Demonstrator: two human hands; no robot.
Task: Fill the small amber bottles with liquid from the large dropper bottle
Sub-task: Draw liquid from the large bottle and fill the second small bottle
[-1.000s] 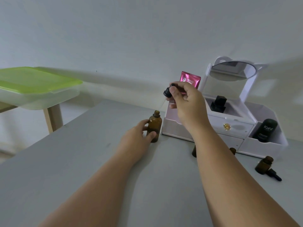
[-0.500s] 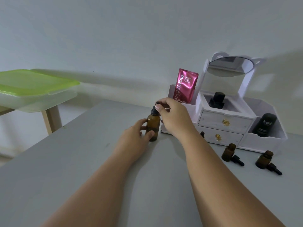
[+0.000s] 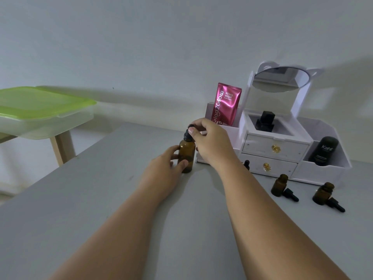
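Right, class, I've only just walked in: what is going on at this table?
A person steadies the large amber bottle with the left hand, while the right hand grips its black dropper cap on the neck. Two small amber bottles stand open to the right, their droppers lying beside them.

Large amber dropper bottle (image 3: 187, 155) stands upright at table centre, its black dropper cap (image 3: 187, 135) seated in the neck. Two small amber bottles (image 3: 279, 185) (image 3: 323, 194), uncapped and upright, stand near right, each with a black dropper (image 3: 290, 195) (image 3: 336, 205) lying beside it.
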